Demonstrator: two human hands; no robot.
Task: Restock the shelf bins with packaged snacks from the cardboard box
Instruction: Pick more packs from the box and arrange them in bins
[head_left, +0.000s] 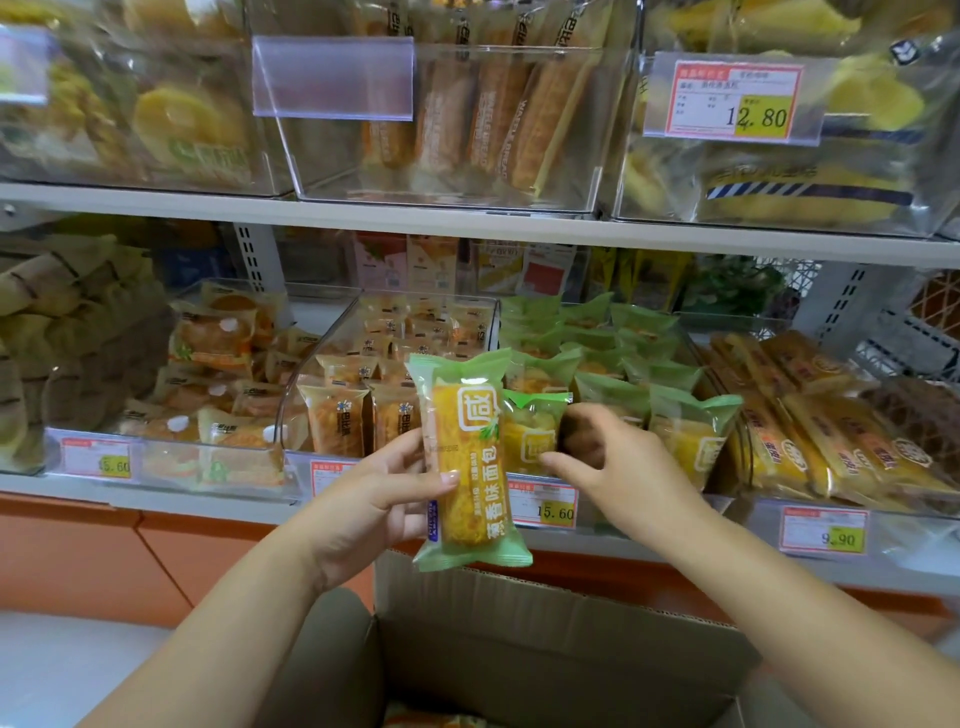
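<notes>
Head view: both hands up at the lower shelf (156, 496).
Left hand (374, 499): grips a green packet (467, 457) upright, just above the box (519, 603).
Right hand (613, 462): pinches the front packet (532, 436) in the green bin (496, 319).
Bin: nearly full, packets standing in rows.
Risk: forcing the green packet into the tight front row could crush its contents or tip neighbours over the low front wall.

Both forearms bare, reaching forward and up from the lower frame. Left hand (374, 499): palm turned inward, thumb across front of upright pack (467, 457), fingers curled behind it. Right hand (608, 457): further forward, back facing up, thumb and curled fingers pinching second pack (532, 436).
</notes>
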